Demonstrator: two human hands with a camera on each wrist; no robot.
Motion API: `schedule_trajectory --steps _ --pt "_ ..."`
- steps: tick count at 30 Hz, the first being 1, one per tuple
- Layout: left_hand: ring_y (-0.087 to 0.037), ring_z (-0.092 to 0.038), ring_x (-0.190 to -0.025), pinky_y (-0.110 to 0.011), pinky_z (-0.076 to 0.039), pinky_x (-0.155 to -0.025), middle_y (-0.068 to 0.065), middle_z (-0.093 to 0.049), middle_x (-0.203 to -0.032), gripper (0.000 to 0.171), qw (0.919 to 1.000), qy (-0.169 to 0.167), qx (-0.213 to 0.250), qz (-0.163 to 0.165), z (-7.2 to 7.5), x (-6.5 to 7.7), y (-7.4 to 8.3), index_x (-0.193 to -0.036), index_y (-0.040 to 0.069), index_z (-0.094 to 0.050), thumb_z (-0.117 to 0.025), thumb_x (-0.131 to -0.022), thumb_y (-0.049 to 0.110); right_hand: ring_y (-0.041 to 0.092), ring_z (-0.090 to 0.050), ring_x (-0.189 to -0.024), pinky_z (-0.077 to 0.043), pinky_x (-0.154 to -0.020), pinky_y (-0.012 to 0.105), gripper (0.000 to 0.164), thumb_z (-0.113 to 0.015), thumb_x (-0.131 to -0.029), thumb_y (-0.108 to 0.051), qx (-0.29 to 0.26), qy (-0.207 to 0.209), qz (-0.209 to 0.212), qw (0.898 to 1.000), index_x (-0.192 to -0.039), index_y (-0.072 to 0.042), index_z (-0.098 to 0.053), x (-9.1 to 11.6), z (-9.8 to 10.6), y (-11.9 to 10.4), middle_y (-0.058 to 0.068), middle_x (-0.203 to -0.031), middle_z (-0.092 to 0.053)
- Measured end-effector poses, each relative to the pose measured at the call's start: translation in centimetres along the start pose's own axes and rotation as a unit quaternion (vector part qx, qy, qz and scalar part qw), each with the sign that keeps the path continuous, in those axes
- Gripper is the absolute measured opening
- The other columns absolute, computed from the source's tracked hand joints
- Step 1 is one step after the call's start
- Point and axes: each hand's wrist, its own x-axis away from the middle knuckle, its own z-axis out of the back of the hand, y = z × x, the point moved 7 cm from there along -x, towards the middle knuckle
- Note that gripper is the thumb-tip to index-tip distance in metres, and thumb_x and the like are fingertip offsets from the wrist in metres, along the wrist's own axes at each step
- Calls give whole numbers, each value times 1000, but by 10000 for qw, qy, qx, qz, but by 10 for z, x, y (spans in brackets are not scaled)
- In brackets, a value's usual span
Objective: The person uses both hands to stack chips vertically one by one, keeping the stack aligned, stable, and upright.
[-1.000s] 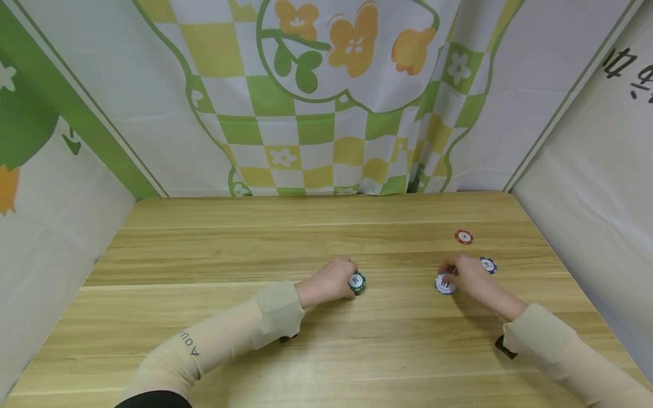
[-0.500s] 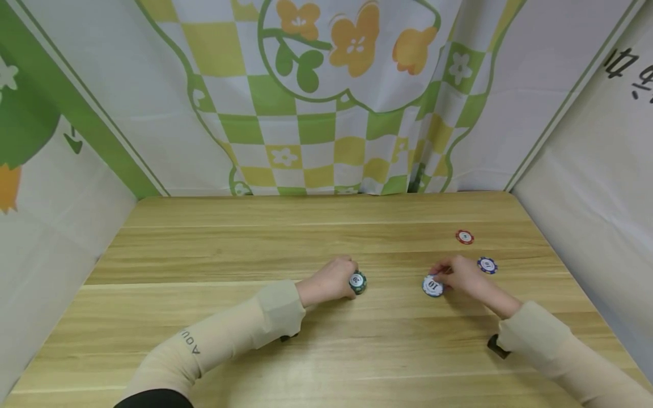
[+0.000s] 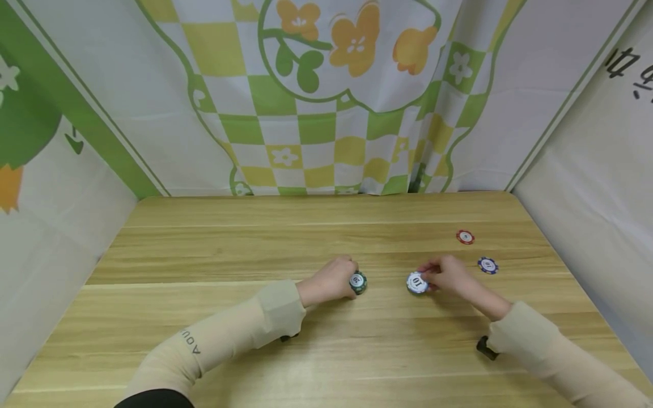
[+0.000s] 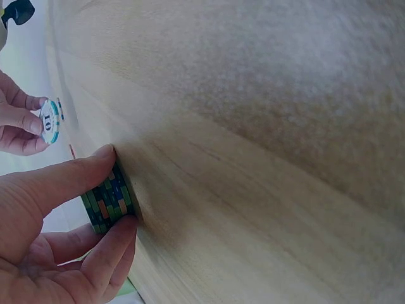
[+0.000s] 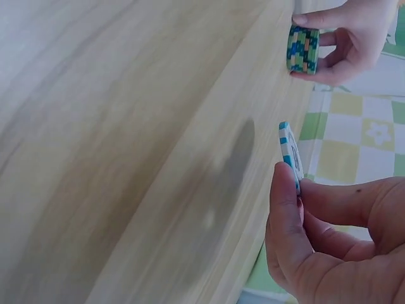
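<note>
A short stack of green poker chips (image 3: 358,282), the top one marked 20, stands on the wooden table near its middle. My left hand (image 3: 330,281) grips the stack's sides between thumb and fingers, as the left wrist view shows from the side (image 4: 109,201). To the right of it, my right hand (image 3: 449,277) pinches one white and light-blue poker chip (image 3: 416,282) marked 10 by its edge. In the right wrist view this white chip (image 5: 290,155) is held above the table, tilted, with a shadow below. A gap separates it from the green stack (image 5: 303,49).
A red poker chip (image 3: 465,237) and a dark blue one (image 3: 488,265) lie flat on the table (image 3: 229,243), right of my right hand. Behind the far table edge hangs a checked green and yellow curtain (image 3: 316,133). White cloth walls stand at both sides.
My right hand has carried the white chip leftward, closer to the green stack, uncovering more of the dark blue chip. The left hand and the stack have stayed in place.
</note>
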Motion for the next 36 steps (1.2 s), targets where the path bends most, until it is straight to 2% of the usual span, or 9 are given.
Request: schedule_trajectory --steps 16,28,36 --pt "-15 -55 -83 -23 -48 -73 -6 -56 -91 42 10000 21 -37 42 0 -1 0 -102 -2 -62 -81 -68 13 14 -59 -67 -54 -63 30 22 -55 -87 5 -780 -117 -228 9966 -104 18 -55 -8 -18 -18 18 -86 -60" --pt "-16 -54 -84 -24 -48 -75 -6 -56 -92 44 10000 7 -89 10 0 -2 0 -103 -2 -62 -82 -67 14 13 -59 -71 -54 -70 32 24 -52 -89 5 -1350 -180 -358 9900 -109 19 -52 -17 -36 -33 20 -92 -58" --pt "-14 -53 -78 -22 -47 -69 -5 -55 -88 40 10000 33 -44 -82 2 -1 1 -98 -2 -62 -82 -66 13 10 -59 -68 -54 -70 30 25 -51 -88 7 -1706 -285 -426 9840 -110 20 -50 -24 -49 -37 22 -92 -59"
